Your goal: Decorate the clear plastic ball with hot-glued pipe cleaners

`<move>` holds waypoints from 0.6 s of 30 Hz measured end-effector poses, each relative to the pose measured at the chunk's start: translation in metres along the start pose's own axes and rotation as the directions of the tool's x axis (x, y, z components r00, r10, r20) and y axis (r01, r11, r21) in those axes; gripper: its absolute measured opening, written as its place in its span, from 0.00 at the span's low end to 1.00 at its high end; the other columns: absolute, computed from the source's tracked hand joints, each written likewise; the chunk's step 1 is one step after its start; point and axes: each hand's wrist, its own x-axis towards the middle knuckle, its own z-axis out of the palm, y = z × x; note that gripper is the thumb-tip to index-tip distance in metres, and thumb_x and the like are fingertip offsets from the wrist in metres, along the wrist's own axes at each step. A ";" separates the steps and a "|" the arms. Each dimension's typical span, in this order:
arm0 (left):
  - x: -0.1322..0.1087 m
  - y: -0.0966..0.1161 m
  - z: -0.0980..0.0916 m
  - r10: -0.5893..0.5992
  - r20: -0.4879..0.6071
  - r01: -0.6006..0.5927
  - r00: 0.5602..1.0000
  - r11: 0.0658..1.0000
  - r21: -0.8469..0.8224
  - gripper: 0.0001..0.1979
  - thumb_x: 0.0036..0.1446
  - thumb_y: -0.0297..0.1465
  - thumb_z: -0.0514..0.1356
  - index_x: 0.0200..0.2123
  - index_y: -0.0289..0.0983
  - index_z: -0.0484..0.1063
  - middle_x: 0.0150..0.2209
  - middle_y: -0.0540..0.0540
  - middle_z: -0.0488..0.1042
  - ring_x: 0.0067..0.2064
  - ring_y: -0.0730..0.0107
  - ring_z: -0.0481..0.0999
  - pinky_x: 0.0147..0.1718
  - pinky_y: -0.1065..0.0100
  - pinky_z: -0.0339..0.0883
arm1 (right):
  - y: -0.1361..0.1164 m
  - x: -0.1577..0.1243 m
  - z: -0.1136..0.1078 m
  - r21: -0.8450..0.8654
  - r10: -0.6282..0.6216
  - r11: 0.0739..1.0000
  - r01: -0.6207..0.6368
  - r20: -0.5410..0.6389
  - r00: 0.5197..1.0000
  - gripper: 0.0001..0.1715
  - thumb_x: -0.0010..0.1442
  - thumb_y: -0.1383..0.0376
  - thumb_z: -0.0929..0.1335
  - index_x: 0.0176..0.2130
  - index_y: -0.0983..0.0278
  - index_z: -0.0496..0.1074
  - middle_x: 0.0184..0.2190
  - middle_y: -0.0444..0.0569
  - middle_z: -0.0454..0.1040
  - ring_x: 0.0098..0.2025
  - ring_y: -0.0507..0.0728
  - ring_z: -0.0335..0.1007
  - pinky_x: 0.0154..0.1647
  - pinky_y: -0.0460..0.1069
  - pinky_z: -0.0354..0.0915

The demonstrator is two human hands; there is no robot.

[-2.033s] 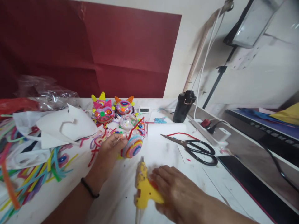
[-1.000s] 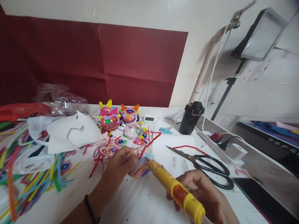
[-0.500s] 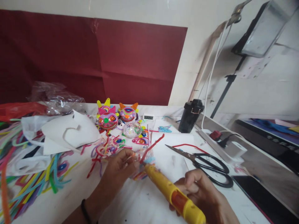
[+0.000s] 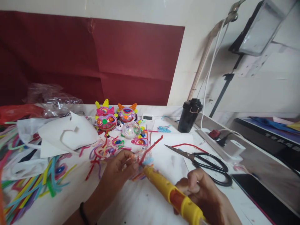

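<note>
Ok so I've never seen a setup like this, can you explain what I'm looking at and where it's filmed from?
There's no machine here: these are a person's own bare hands, seen by a camera worn on the head, looking forward and down. The left hand holds a colourful ball with a red strip sticking up. The right hand holds a yellow glue gun, its tip by the ball; I can't tell whether they touch. On the white table, coloured strips lie at left and decorated balls sit further back. Scissors and a phone lie at right, with a black bottle beyond.
</note>
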 end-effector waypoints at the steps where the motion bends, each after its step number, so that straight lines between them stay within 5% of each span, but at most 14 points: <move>1: 0.000 0.000 0.000 0.000 -0.005 0.000 1.000 1.000 0.003 0.12 0.46 0.36 0.67 0.26 0.37 0.68 0.20 0.56 0.64 0.22 0.78 0.60 0.23 0.73 0.54 | 0.000 0.000 -0.003 -0.027 -0.006 1.000 0.007 0.032 0.999 0.26 0.48 0.55 0.75 0.36 0.57 0.57 0.32 0.45 0.73 0.30 0.52 0.67 0.29 0.44 0.60; 5: -0.001 0.002 0.001 -0.015 -0.022 0.016 1.000 1.000 0.014 0.12 0.46 0.36 0.67 0.26 0.37 0.68 0.21 0.56 0.64 0.23 0.78 0.59 0.23 0.73 0.54 | -0.003 0.001 -0.008 -0.080 -0.035 0.996 0.045 0.112 0.993 0.25 0.51 0.55 0.74 0.37 0.56 0.56 0.34 0.46 0.74 0.32 0.53 0.68 0.32 0.46 0.62; 12: 0.000 0.002 -0.001 0.009 -0.010 -0.009 1.000 0.998 0.068 0.12 0.48 0.37 0.66 0.26 0.37 0.68 0.21 0.54 0.64 0.24 0.75 0.61 0.24 0.72 0.56 | -0.001 0.000 0.001 0.022 -0.011 1.000 0.012 -0.063 0.998 0.28 0.47 0.54 0.76 0.34 0.57 0.55 0.30 0.42 0.72 0.28 0.51 0.66 0.28 0.44 0.59; 18: -0.001 0.003 -0.002 -0.002 0.004 0.001 1.000 0.998 0.066 0.12 0.48 0.38 0.66 0.27 0.37 0.67 0.21 0.55 0.64 0.24 0.75 0.62 0.24 0.72 0.58 | 0.001 0.000 -0.003 -0.012 -0.048 0.999 0.048 -0.045 0.998 0.28 0.47 0.55 0.76 0.34 0.58 0.55 0.29 0.45 0.72 0.28 0.52 0.67 0.27 0.45 0.59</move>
